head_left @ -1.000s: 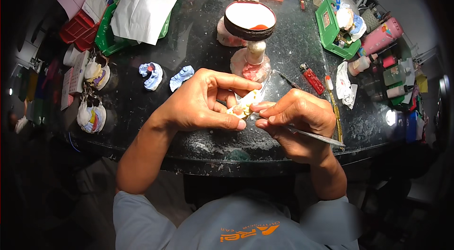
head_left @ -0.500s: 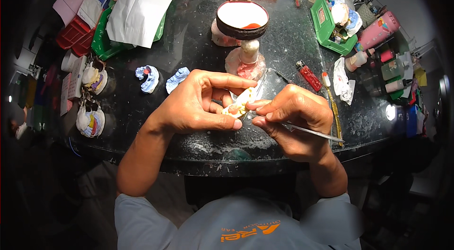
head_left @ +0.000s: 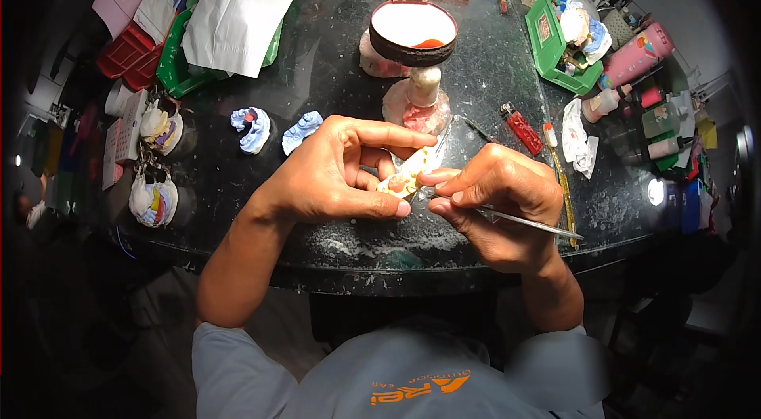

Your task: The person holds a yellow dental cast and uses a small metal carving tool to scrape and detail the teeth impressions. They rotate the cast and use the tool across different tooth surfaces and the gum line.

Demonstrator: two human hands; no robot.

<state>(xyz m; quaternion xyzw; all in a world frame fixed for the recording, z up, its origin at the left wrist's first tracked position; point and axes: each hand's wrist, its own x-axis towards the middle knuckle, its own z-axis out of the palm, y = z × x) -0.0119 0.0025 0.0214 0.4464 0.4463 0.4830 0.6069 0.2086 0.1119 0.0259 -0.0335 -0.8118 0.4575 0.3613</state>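
Note:
Between the fingertips and thumb of my left hand is a small pale-yellow dental cast, held just above the bench's near part. My right hand grips a slim metal dental instrument like a pen, its shaft sticking out past the hand to the right. The instrument's working end is close to the cast; whether it touches cannot be made out. Beyond my left hand lie two blue dental models, one with a red spot and another nearer my knuckles.
A round dish on a pink-stained stand rises beyond my hands. To the right lie a red lighter, a yellow-handled brush and crumpled tissue. Mounted casts stand left; green bins sit farther back. White dust covers the front edge.
The whole view has shifted slightly. The cast seems turned a little in my left hand; both hands keep their grips and nearly the same places.

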